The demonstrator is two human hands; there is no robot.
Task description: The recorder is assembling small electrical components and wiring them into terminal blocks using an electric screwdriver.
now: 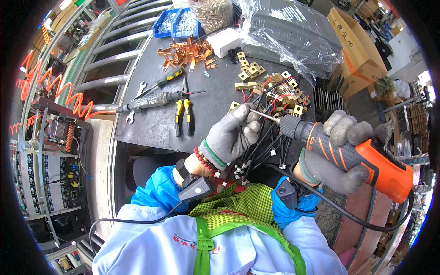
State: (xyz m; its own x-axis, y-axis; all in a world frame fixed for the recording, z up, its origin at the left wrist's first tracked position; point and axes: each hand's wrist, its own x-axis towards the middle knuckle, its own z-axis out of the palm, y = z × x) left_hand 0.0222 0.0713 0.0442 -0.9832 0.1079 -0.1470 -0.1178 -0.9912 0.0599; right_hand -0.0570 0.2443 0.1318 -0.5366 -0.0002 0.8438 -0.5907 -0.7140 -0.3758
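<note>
My right hand, in a grey glove, is wrapped round an orange and black electric screwdriver held level over the table's right front part. Its thin bit points left. At the bit's tip, the gloved fingers of my left hand are pinched together; whether a small screw is also between them is hidden. Below and behind the bit lies a heap of brass terminal blocks with red and black wires. The wires run toward my apron and end in small white connectors.
Yellow-black pliers, a corded black-grey driver, a hand screwdriver and a wrench lie left. Copper brackets, blue screw bins and a plastic-wrapped grey case stand farther back. A black cable loops at right.
</note>
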